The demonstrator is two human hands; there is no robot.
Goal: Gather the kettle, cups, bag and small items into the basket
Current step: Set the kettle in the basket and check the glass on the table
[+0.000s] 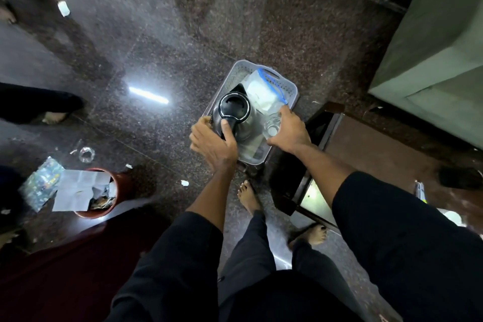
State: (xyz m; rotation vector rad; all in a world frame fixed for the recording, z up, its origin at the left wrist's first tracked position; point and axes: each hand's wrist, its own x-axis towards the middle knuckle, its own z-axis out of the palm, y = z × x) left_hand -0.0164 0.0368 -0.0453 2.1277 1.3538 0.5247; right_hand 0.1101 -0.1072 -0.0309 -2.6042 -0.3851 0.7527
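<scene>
Speckled stone floor (pixel 162 42), bin (pixel 96 193) lower left. Grey basket (pixel 235 73) mid-frame holds kettle (pixel 234 110), bag (pixel 264 91), glass cup (pixel 271 128). My left hand (pixel 213 138) is wrapped on the kettle handle; right hand (pixel 290 131) clamps the basket's right rim beside the cup.

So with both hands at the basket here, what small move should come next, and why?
Probably release the clear glass cup into the free corner of the grey perforated plastic basket. The right hand holds it low beside the steel kettle with the black lid, which the left hand steadies by its handle; the blue-zipped clear bag fills the far end.
</scene>
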